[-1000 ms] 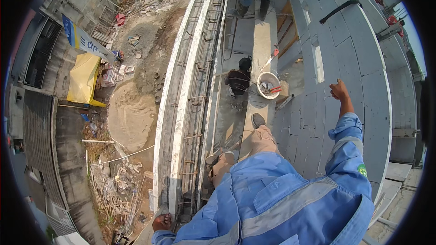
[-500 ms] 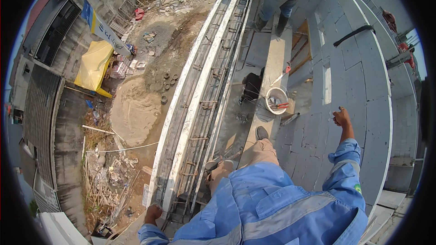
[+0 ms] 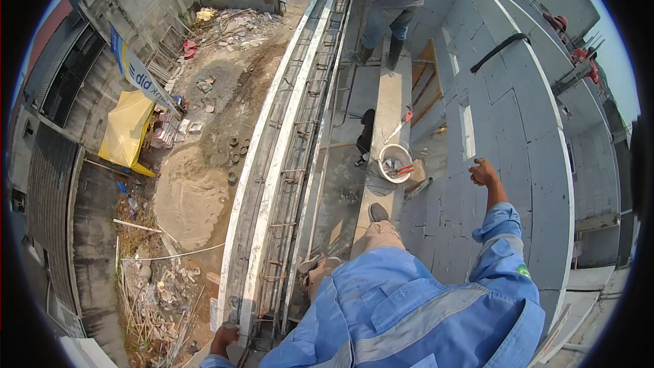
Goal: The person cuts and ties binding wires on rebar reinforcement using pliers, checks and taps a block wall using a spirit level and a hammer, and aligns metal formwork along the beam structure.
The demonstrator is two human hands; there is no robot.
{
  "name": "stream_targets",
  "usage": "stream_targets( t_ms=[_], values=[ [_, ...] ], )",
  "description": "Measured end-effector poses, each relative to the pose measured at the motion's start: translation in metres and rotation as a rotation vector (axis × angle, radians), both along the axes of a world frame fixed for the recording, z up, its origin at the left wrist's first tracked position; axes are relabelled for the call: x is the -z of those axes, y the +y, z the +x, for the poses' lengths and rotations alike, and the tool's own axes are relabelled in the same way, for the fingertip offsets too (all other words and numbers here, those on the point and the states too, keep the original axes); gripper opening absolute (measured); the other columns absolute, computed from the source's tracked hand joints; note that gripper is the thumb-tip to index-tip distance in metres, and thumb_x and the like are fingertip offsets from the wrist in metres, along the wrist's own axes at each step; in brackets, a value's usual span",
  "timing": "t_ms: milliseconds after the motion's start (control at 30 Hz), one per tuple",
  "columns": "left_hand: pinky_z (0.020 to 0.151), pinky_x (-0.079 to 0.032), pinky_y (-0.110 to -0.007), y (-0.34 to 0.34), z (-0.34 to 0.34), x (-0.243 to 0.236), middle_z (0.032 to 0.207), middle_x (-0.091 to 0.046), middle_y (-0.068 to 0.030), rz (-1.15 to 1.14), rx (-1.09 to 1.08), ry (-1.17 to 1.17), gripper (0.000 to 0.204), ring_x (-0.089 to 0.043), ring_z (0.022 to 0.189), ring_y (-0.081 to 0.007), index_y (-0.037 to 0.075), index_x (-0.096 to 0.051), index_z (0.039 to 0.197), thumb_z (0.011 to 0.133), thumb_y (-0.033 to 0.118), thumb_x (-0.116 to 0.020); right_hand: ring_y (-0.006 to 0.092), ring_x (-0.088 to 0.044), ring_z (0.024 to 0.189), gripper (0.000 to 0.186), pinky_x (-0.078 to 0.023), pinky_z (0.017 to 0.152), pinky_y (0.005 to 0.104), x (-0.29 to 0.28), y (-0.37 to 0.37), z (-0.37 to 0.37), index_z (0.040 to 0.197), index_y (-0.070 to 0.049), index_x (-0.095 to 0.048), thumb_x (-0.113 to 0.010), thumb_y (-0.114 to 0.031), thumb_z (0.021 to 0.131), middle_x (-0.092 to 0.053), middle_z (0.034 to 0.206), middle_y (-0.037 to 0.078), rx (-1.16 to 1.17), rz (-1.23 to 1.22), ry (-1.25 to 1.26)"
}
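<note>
My left hand point(image 3: 225, 336) is low at the near end of the long white-edged formwork point(image 3: 271, 184), with its fingers curled. Whether it grips the edge there I cannot make out. On the other side, my right hand point(image 3: 484, 173) is raised in front of the grey block wall point(image 3: 507, 136), apart from it as far as I can tell. Its fingers are curled in and nothing shows in them. Ahead of my foot, a white bucket point(image 3: 385, 172) with red-handled tools point(image 3: 405, 170) in it stands on a plank point(image 3: 390, 99). A red-handled tool point(image 3: 407, 117) lies beyond it.
A co-worker point(image 3: 392, 0) in rubber boots stands farther along the plank. Steel rebar point(image 3: 294, 170) runs inside the formwork. Below the left edge is a drop to ground with a sand pile point(image 3: 187, 191), rubble point(image 3: 170, 293) and a yellow canopy point(image 3: 126, 128). Another person point(image 3: 366, 133) is lower down.
The view has tilted up and shifted, so the scene sits further left and the wall top shows more. The co-worker leans toward the formwork. My right hand stays raised and my left hand stays low.
</note>
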State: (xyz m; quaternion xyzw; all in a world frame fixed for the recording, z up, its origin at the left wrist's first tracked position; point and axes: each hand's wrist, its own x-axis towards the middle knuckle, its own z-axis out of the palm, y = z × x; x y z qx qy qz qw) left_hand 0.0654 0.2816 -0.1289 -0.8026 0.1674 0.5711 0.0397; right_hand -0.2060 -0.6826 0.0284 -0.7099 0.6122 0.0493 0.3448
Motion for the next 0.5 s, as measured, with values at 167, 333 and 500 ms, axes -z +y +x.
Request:
stream_targets(
  t_ms=[167, 333, 500],
  values=[
    [0.067, -0.054, -0.034, 0.01, 0.044, 0.009, 0.095, -0.071, -0.0166, -0.177, -0.45, 0.092, 0.037, -0.07, 0.089, -0.025, 0.002, -0.07, 0.09, 0.086, 0.036, -0.058, 0.0183, -0.06, 0.054, 0.052, -0.048, 0.047, 0.0315, 0.03, 0.024, 0.011, 0.134, 0.003, -0.046, -0.061, -0.017, 0.089, -0.064, 0.069, 0.011, -0.063, 0.079, 0.02],
    [0.067, -0.054, -0.034, -0.037, 0.102, 0.021, 0.094, -0.071, -0.0156, -0.178, -0.199, -0.041, 0.033, -0.07, 0.088, -0.0247, 0.003, -0.071, 0.09, 0.085, 0.034, -0.058, 0.0186, -0.061, 0.057, 0.033, -0.05, 0.05, 0.0337, 0.035, 0.051, -0.012, 0.112, 0.004, -0.059, -0.058, -0.018, 0.087, -0.065, 0.071, 0.009, -0.055, 0.094, 0.078],
    [0.067, -0.054, -0.035, -0.086, 0.122, 0.03, 0.094, -0.072, -0.0146, -0.172, 0.018, -0.15, 0.03, -0.07, 0.086, -0.0243, 0.005, -0.072, 0.089, 0.084, 0.032, -0.058, 0.0181, -0.062, 0.058, 0.027, -0.053, 0.051, 0.0339, 0.05, 0.068, -0.034, 0.102, 0.003, -0.061, -0.058, -0.02, 0.089, -0.066, 0.072, 0.008, -0.05, 0.114, 0.103]
  ],
)
